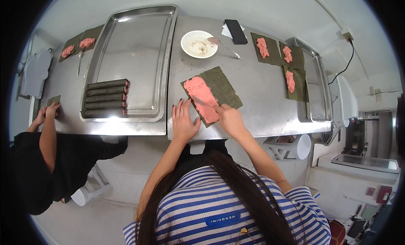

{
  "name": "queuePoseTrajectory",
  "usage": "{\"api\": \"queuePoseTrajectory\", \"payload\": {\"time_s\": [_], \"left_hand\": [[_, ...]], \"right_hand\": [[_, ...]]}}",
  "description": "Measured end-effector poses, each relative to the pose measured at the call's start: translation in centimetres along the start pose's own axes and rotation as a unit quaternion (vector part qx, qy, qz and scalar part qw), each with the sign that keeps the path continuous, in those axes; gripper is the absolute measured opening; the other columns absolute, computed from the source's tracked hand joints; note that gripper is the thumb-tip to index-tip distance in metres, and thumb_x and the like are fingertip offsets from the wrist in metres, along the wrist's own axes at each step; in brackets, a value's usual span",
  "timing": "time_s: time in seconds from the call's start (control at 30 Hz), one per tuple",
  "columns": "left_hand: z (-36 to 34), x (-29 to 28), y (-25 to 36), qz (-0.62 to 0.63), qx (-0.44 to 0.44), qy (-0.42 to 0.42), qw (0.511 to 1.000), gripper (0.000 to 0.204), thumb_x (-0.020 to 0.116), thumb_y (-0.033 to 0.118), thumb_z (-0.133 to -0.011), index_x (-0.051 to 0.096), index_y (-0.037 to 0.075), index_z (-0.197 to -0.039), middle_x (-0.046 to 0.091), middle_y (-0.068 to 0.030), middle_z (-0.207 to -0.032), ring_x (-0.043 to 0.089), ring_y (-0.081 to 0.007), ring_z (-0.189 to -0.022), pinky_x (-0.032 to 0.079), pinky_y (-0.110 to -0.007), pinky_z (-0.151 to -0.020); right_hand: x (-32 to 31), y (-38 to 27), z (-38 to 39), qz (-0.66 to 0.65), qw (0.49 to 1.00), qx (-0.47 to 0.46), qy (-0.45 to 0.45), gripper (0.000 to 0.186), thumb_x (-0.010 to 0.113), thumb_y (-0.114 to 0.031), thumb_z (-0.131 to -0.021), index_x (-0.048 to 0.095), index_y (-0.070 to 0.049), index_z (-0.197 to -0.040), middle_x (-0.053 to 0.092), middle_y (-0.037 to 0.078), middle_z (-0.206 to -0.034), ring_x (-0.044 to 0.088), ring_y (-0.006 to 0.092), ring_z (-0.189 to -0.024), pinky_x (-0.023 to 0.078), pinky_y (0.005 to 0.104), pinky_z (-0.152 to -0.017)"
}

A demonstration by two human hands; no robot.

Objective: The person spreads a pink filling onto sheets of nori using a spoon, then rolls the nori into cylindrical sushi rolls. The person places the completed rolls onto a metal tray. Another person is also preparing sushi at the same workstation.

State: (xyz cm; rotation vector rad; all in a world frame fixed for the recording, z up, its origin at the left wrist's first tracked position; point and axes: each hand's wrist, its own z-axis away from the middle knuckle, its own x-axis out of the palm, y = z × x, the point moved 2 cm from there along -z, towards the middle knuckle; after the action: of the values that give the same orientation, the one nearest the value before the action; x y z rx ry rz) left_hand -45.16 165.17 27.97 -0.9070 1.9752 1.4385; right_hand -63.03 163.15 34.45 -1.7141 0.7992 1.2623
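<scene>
A dark green seaweed sheet lies on the metal table in front of me, with a band of pink paste spread along its left side. My right hand is closed around a thin metal utensil, whose flat end rests on the paste. The fingers cover its handle, and I cannot tell whether it is a knife or a spoon. My left hand lies with fingers apart beside the sheet's lower left edge, holding nothing. Ahead stands a white bowl with pale contents, a paste-smeared spoon across its rim.
At left, a metal tray holds several dark seaweed rolls. Seaweed sheets topped with paste lie at right, near another tray. A black phone sits behind the bowl. A co-worker's hands hold a seaweed piece at far left.
</scene>
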Motion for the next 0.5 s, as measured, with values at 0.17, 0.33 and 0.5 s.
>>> {"api": "queuePoseTrajectory", "payload": {"time_s": [0.17,0.33,0.5], "left_hand": [[0.1,0.2,0.0,0.004,0.003,0.008,1.0,0.076,0.071,0.02,-0.07,0.035,0.003,-0.136,0.046,-0.0143,-0.133,0.034,-0.0336,-0.134,0.022,-0.051,-0.113],[0.1,0.1,0.2,0.005,0.004,0.012,1.0,0.076,0.07,0.02,-0.07,0.035,0.003,-0.136,0.047,-0.0149,-0.132,0.035,-0.0337,-0.134,0.023,-0.052,-0.113],[0.2,0.1,-0.2,0.0,0.0,0.02,1.0,0.075,0.07,0.02,-0.071,0.036,0.004,-0.136,0.048,-0.0151,-0.131,0.035,-0.0335,-0.134,0.023,-0.052,-0.113]], "right_hand": [[-2.0,1.2,-1.0,0.012,0.999,0.035,0.017,0.034,0.056,-0.005,-0.077,0.062,-0.003,-0.11,0.061,0.016,-0.086,0.064,0.0355,-0.072,0.053,0.044,-0.061],[0.4,0.6,2.0,0.083,0.997,0.0,0.0,0.037,0.056,-0.003,-0.075,0.062,-0.003,-0.112,0.058,0.014,-0.08,0.064,0.0327,-0.073,0.053,0.0423,-0.061],[-2.2,1.7,2.9,0.041,0.994,-0.07,-0.067,0.041,0.055,-0.003,-0.075,0.059,-0.004,-0.115,0.058,0.013,-0.085,0.065,0.0291,-0.073,0.054,0.0403,-0.06]]}}
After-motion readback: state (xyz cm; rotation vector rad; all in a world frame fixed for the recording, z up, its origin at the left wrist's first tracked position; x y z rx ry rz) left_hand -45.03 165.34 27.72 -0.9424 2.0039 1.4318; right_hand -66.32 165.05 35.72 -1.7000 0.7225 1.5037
